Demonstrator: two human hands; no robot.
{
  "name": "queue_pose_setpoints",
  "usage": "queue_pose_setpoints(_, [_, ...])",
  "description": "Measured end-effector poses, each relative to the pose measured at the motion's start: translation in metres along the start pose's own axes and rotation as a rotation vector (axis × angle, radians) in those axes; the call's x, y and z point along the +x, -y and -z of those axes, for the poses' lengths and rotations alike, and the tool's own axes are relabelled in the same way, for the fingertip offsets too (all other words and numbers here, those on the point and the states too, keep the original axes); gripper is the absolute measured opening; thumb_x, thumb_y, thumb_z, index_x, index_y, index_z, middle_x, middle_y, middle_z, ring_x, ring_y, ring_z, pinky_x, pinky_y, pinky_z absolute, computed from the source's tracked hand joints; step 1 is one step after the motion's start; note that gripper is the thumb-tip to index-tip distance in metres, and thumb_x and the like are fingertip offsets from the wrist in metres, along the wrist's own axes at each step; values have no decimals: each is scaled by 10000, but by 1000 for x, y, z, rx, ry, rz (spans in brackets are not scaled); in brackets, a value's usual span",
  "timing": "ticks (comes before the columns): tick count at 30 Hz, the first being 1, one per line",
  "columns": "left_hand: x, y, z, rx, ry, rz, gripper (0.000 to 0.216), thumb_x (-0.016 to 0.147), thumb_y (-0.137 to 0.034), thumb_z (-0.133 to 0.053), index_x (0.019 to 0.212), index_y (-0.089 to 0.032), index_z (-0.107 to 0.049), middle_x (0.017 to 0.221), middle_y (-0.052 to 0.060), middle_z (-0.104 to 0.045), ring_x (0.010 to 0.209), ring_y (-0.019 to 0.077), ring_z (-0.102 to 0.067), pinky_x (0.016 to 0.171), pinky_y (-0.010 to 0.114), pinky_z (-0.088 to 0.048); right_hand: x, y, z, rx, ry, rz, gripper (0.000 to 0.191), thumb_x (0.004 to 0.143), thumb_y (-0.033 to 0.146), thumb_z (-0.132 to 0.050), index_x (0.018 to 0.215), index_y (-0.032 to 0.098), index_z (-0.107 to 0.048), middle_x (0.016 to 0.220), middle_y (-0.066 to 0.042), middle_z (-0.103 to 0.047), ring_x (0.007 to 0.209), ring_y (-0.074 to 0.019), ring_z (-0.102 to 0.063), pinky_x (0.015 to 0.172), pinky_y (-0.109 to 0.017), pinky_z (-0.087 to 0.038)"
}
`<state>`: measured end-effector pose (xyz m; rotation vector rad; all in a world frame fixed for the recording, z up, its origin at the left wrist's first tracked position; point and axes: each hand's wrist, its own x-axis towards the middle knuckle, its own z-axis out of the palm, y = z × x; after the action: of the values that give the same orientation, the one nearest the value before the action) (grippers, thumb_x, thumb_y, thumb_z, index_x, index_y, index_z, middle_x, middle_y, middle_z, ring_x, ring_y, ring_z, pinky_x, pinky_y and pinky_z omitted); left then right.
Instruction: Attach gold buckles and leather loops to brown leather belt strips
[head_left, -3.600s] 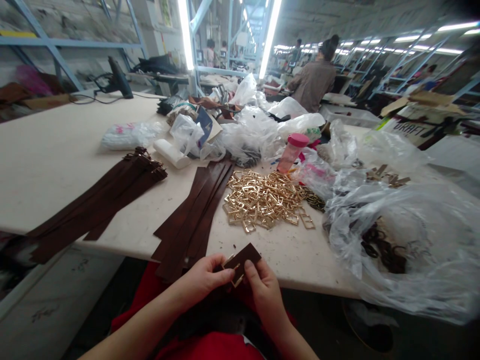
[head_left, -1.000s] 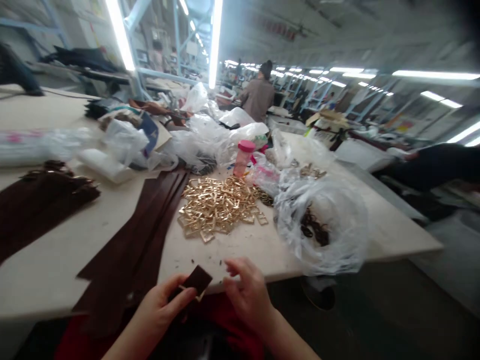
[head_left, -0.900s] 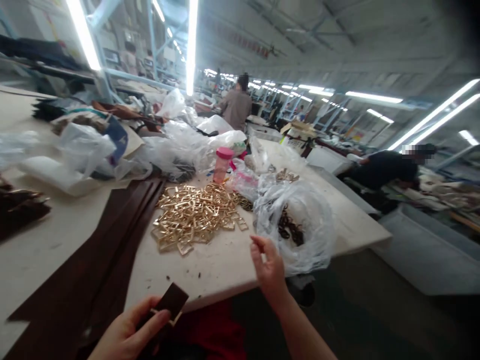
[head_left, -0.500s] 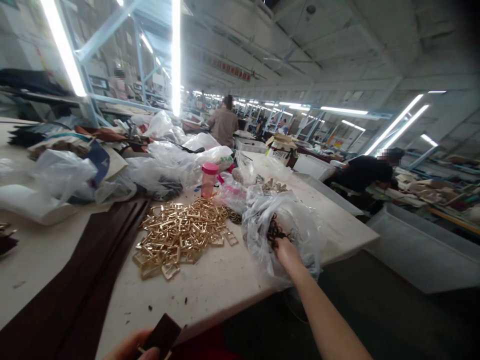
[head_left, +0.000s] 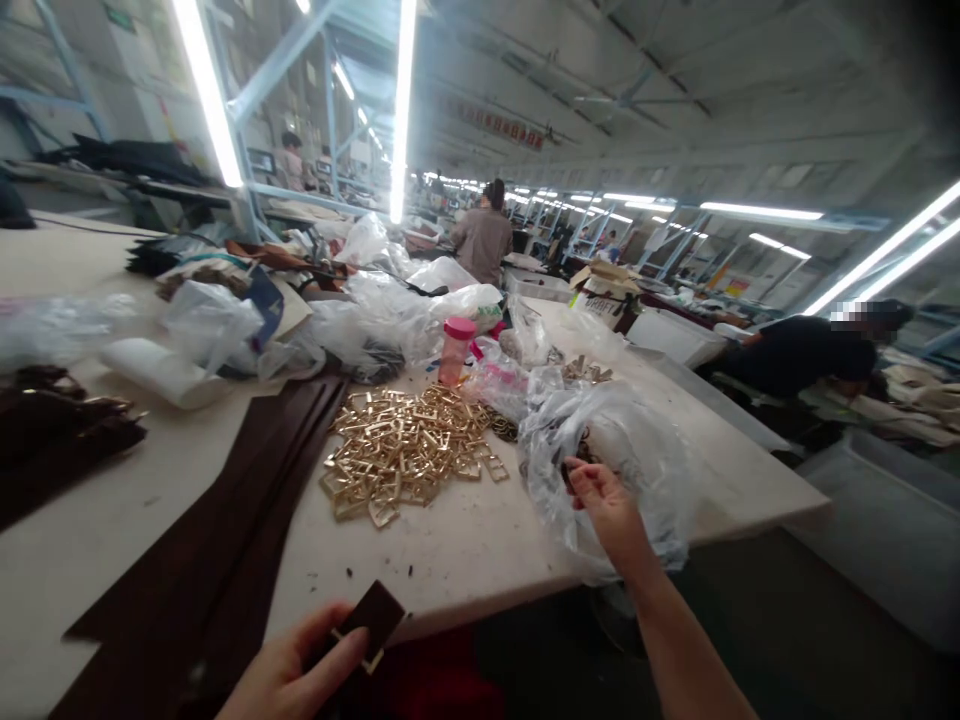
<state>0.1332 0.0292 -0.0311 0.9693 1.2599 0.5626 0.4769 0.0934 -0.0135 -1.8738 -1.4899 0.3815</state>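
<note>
My left hand (head_left: 311,655) grips a dark brown leather strap (head_left: 381,610) by its end, with a gold buckle (head_left: 373,660) fitted on it. Over the mouth of a clear plastic bag (head_left: 637,430), my right hand (head_left: 606,497) pinches a small dark metal ring (head_left: 568,474), partly covered by the fingertips. More dark metal pieces (head_left: 592,440) lie in the bag, mostly hidden by the plastic. Between the hands and farther back spreads a heap of rectangular gold buckles (head_left: 409,445).
Long dark brown leather strips (head_left: 217,500) lie on the white table (head_left: 480,555), left of the heap. Behind it stand a pink-lidded jar (head_left: 456,350) and crumpled plastic bags (head_left: 375,315). Buckled strap ends (head_left: 67,430) sit far left. A co-worker (head_left: 817,345) bends over work at right.
My right hand has drawn back a little out of the bag with the small dark ring. My left hand has come farther into view with the strap. The view has swung left.
</note>
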Motion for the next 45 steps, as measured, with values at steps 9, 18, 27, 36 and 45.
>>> queue_pose_setpoints(9, [-11,-12,4,121,-98,-211,270,789,-409,-517,836,-157,-603,645,-26,-575,543,107,-480,520,202,-376,-109,120,-103,1109,662,-441,294,669,418,-692,783,174,-574,674,20,-558,547,-78,-473,534,-207,-406])
queue_pose_setpoints(18, [-8,-9,9,305,-8,-236,259,809,-378,-488,819,-162,-631,733,0,-652,701,166,-576,616,234,-400,-112,120,-120,954,780,-353,331,629,390,-723,853,170,-618,766,-13,-649,686,-140,-583,625,-251,-464])
queue_pose_setpoints(27, [-16,-9,18,215,-1,-241,443,754,-144,-470,1195,-192,-458,1058,39,-625,1000,181,-552,888,282,-396,-121,123,-128,874,763,-297,311,694,420,-668,854,167,-583,731,0,-600,655,-132,-535,603,-249,-426])
queue_pose_setpoints(36, [-18,0,18,23,59,-246,375,787,-236,-508,1152,-172,-450,916,34,-653,870,197,-599,797,315,-448,-130,121,-122,1192,831,-522,277,799,423,-554,744,157,-606,610,9,-561,556,-86,-472,544,-203,-373])
queue_pose_setpoints(45, [-24,-3,13,145,-54,-244,351,759,-194,-538,1108,-210,-509,832,-17,-615,806,153,-579,772,264,-436,-148,115,-135,1247,1097,-803,327,761,379,-606,953,114,-600,706,-18,-556,552,-79,-511,504,-192,-417])
